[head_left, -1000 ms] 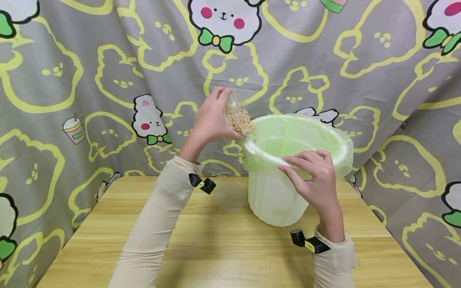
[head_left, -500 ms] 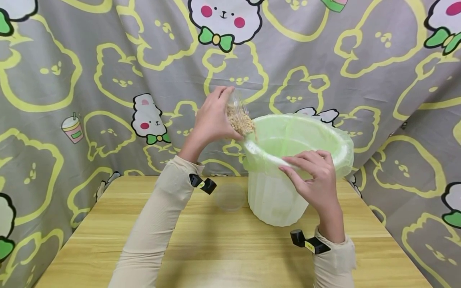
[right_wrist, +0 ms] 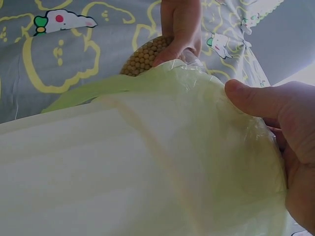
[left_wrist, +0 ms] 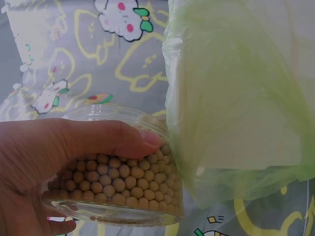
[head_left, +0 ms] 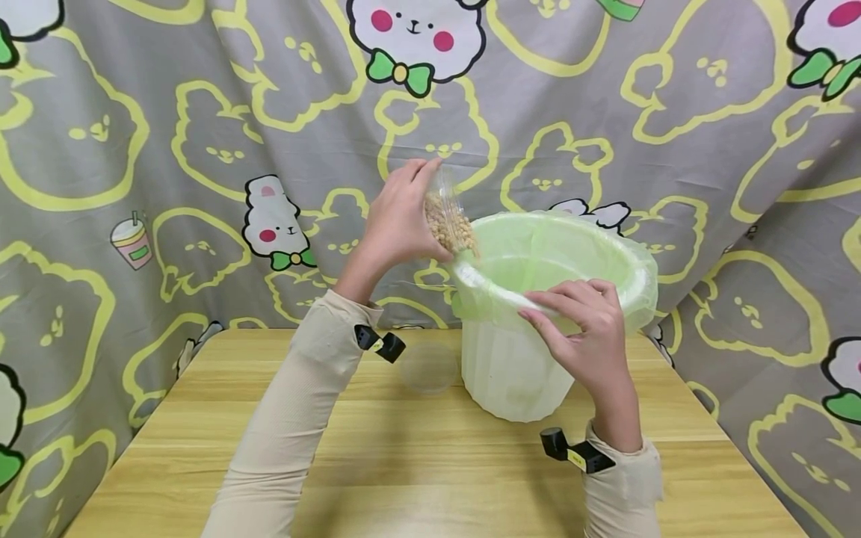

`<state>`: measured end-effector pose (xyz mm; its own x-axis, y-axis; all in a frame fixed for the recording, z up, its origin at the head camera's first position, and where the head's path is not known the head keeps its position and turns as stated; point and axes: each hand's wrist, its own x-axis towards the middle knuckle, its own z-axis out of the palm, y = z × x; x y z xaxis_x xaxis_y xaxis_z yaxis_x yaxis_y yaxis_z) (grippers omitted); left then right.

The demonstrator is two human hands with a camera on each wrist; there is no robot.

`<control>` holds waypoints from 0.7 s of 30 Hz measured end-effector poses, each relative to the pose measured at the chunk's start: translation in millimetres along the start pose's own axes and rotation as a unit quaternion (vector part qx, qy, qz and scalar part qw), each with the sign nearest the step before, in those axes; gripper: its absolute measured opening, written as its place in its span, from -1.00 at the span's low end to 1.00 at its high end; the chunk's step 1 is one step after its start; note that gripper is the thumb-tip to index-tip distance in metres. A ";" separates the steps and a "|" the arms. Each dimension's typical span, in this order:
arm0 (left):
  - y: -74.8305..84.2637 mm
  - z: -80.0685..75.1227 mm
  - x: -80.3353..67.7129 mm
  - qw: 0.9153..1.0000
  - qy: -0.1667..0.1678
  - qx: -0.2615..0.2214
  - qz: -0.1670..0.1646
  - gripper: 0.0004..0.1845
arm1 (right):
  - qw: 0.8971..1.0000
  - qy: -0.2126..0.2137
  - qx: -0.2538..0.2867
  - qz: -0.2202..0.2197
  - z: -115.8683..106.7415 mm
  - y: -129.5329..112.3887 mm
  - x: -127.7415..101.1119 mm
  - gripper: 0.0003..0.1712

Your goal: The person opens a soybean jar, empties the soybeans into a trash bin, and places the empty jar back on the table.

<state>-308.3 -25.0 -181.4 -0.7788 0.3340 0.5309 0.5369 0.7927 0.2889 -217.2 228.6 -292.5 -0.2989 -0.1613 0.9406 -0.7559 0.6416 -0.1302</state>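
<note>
left hand (head_left: 397, 220) wraps around clear jar (left_wrist: 118, 172) of loose beans, frame centre | rigid, smooth, probably slippery: hold its side wall | right hand (head_left: 588, 336) grips bin (head_left: 511, 373) rim, thin soft liner.

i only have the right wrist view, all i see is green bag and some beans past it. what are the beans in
Observer: A clear round container, gripped by the left hand and tipped toward the bin's rim.
Operator: is it touching the bin
Observer: In the left wrist view its edge sits right against the green liner; I cannot tell whether it presses in.
Operator: where's the bin standing
Observer: On a wooden table, with the right hand holding the near rim of the bin.
Operator: anything else on the table
Observer: A clear lid lies just left of the bin.
</note>
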 end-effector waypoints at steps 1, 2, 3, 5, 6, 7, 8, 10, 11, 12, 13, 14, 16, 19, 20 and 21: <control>0.1 -0.1 0.0 1.000 0.000 0.001 0.001 0.43 | 1.000 -0.001 0.000 0.000 0.1 0.4 -0.1 -0.61; 0.2 -0.1 0.0 1.000 0.001 0.001 0.003 0.43 | 1.000 -0.003 -0.003 -0.003 0.0 0.7 -0.2 -0.64; 0.3 0.0 0.1 1.000 0.001 0.002 0.004 0.43 | 1.000 -0.004 -0.003 -0.003 -0.1 0.8 -0.1 -0.67; 0.9 -0.2 0.4 1.000 0.001 0.006 0.006 0.43 | 1.000 -0.006 -0.005 -0.007 -0.4 1.2 -0.3 -0.72; 1.4 -0.1 0.5 1.000 0.002 0.007 0.008 0.43 | 1.000 -0.006 -0.005 -0.006 -0.5 1.2 -0.3 -0.73; 1.9 -0.1 0.7 1.000 0.003 0.008 0.010 0.43 | 1.000 -0.007 -0.004 -0.006 -0.6 1.1 -0.3 -0.74; 2.3 0.0 0.8 1.000 0.004 0.009 0.012 0.43 | 1.000 -0.007 -0.005 -0.006 -0.6 0.9 -0.3 -0.73; 3.4 0.1 1.3 1.000 0.005 0.011 0.014 0.42 | 1.000 -0.005 -0.003 -0.002 -0.6 0.5 -0.3 -0.70; 3.8 0.3 1.4 1.000 0.006 0.011 0.015 0.42 | 1.000 -0.003 0.000 0.001 -0.5 0.2 -0.2 -0.68; 4.3 0.5 1.4 1.000 0.007 0.011 0.017 0.43 | 1.000 -0.001 0.003 0.005 -0.3 -0.1 -0.2 -0.65; 4.7 0.6 1.4 1.000 0.008 0.011 0.018 0.43 | 1.000 -0.001 0.003 0.007 -0.3 -0.4 -0.2 -0.62; 5.2 0.7 1.2 1.000 0.009 0.011 0.018 0.44 | 1.000 0.001 0.005 0.011 -0.1 -0.8 -0.2 -0.59; 5.8 1.1 0.9 1.000 0.010 0.010 0.018 0.47 | 1.000 0.003 0.009 0.017 0.2 -1.2 -0.4 -0.53; 6.8 1.5 0.0 1.000 0.011 0.008 0.018 0.50 | 1.000 0.005 0.009 0.018 0.5 -1.8 -0.5 -0.48; 7.1 1.6 -0.1 1.000 0.012 0.008 0.018 0.51 | 1.000 0.007 0.010 0.020 0.7 -2.0 -0.4 -0.48; 7.3 1.8 -0.2 1.000 0.013 0.007 0.019 0.51 | 1.000 0.008 0.010 0.020 0.8 -2.1 -0.7 -0.47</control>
<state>-304.8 -18.3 -180.9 -0.7490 0.3513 0.5617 0.5617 0.7864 0.2571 -215.9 226.7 -293.2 -0.3195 -0.1242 0.9394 -0.7557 0.6316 -0.1735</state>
